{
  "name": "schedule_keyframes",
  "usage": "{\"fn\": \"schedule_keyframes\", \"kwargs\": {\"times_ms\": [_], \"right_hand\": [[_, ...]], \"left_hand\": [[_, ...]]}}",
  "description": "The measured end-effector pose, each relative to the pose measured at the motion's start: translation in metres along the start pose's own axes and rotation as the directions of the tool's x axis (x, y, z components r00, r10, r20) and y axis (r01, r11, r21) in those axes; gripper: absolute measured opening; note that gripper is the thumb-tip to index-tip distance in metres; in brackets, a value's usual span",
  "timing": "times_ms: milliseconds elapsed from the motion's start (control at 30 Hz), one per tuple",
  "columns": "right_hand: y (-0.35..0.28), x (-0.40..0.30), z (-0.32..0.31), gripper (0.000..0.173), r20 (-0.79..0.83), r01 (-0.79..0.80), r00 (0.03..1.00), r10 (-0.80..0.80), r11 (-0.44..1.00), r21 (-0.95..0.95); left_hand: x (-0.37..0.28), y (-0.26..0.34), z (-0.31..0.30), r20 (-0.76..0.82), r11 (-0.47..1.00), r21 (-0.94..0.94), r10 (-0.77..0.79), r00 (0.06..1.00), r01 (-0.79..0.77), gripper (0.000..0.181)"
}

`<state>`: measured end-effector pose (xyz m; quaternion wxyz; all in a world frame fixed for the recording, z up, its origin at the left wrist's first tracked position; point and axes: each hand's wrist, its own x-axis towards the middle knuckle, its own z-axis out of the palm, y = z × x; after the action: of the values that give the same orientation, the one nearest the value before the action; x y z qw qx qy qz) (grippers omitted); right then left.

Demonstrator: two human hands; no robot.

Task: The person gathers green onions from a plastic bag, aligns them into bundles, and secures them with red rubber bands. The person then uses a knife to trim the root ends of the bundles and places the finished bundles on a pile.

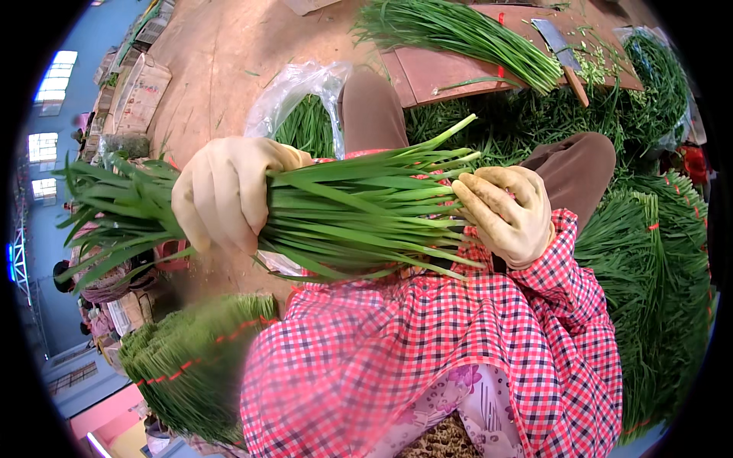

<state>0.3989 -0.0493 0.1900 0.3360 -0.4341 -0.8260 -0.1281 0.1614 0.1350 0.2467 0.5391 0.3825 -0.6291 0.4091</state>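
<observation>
A loose bunch of garlic chives [355,212] lies crosswise in front of my chest, above my lap. My gloved left hand [226,192] is wrapped around its leafy part, and the leaf tips fan out to the left. At the pale stem ends on the right, my gloved right hand [507,212] pinches some stems between thumb and fingers. Its fingertips are stained brown. The thumb is mostly hidden behind the stems.
A board [412,68] ahead holds a red-tied chive bundle [458,31] and a cleaver [555,43]. Leaf scraps [515,123] lie below it. A plastic bag [263,109] holds chives. Tied bundles are piled at right [635,275] and left [194,360]. People sit farther left.
</observation>
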Motion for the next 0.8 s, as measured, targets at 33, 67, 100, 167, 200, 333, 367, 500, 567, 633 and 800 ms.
{"fn": "schedule_keyframes", "kwargs": {"times_ms": [33,67,100,167,200,333,367,500,567,633,800], "right_hand": [[0.001,0.0,0.001,0.039,-0.007,0.004,1.0,-0.004,1.0,0.004],[0.001,-0.001,0.002,0.034,0.004,-0.032,0.999,0.032,0.999,0.018],[0.002,-0.001,0.002,0.033,0.008,-0.043,0.999,0.042,0.999,0.014],[0.008,-0.002,-0.004,0.029,0.025,-0.069,0.997,0.069,0.998,-0.001],[0.01,-0.005,-0.007,0.026,0.019,-0.096,0.995,0.096,0.995,-0.015],[0.028,-0.033,-0.015,0.027,0.076,-0.131,0.987,0.143,0.98,-0.147],[0.034,-0.046,-0.018,0.024,0.141,-0.139,0.975,0.17,0.969,-0.206],[0.091,-0.109,-0.03,0.023,0.796,0.015,0.469,0.382,0.898,-0.44],[0.088,-0.08,-0.054,0.035,0.691,-0.184,0.463,0.555,0.823,-0.537],[0.082,-0.01,-0.051,0.036,0.193,-0.163,0.955,0.224,0.944,-0.287],[0.059,0.068,0.021,0.051,0.477,-0.562,0.823,0.308,0.326,0.76]], "left_hand": [[-0.002,0.0,-0.001,-0.015,1.0,0.012,0.011,1.0,-0.011,0.018],[-0.004,-0.001,-0.002,-0.03,1.0,0.022,0.022,0.999,-0.022,0.017],[-0.005,-0.002,-0.004,-0.046,0.999,0.031,0.034,0.998,-0.033,0.017],[-0.006,-0.002,-0.01,-0.076,1.0,0.011,-0.013,0.997,0.014,0.014],[-0.007,-0.002,-0.014,-0.095,0.999,0.0,-0.035,0.995,0.035,0.013],[-0.012,0.012,-0.029,-0.002,0.988,0.039,-0.152,0.988,0.152,0.012],[-0.014,0.014,-0.034,0.014,0.986,0.042,-0.164,0.986,0.163,0.012],[-0.006,0.029,-0.035,0.029,0.988,0.047,-0.147,0.989,0.146,0.014],[-0.02,0.007,-0.053,0.034,0.998,-0.046,-0.039,0.999,0.04,0.014],[-0.017,0.003,-0.053,0.04,0.994,-0.106,0.013,0.999,-0.009,0.012],[-0.043,-0.014,-0.03,-0.267,0.994,-0.099,0.022,0.964,-0.05,0.007]]}}
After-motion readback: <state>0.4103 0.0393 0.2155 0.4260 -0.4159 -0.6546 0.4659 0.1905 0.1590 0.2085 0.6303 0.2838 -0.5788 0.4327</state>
